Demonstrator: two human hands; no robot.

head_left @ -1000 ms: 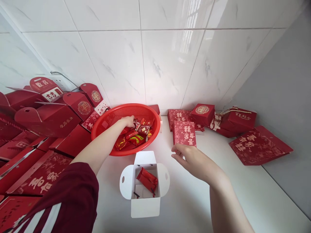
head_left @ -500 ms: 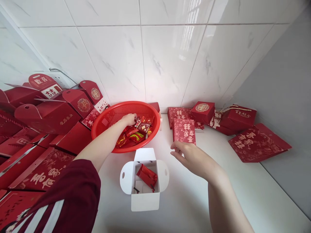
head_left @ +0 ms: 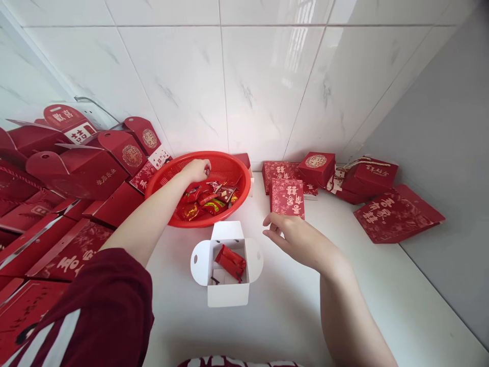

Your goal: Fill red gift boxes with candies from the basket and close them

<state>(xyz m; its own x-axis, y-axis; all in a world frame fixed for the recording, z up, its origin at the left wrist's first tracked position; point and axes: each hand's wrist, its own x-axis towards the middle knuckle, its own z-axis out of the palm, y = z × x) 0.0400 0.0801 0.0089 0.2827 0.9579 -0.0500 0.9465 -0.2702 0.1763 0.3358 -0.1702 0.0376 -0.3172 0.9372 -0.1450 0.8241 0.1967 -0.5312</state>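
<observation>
My left hand point(head_left: 199, 169) is over the red plastic basket point(head_left: 198, 224), its fingers curled in. Something small and dark may show at the fingertips, but I cannot make it out. Below it, several wrapped candies point(head_left: 206, 197) lie in the basket. My right hand point(head_left: 292, 235) hovers with thumb and fingers apart, holding nothing. It is nearest to a patterned red box point(head_left: 288, 198), just beyond its fingers. Between my arms stands a small white-lined box point(head_left: 228, 295) with its flaps spread. Inside it lies one red wrapped packet point(head_left: 231, 262).
Many red gift boxes point(head_left: 76, 173) are piled along the left. Against the wall at right stand a small red box point(head_left: 316, 169), a red bag with a cord handle point(head_left: 369, 181) and a tilted patterned bag point(head_left: 399, 214). A tiled wall point(head_left: 263, 86) closes off the back.
My left hand has risen from the candies and moved slightly left, still over the basket. The right hand keeps its pose. The whole view has shifted slightly.
</observation>
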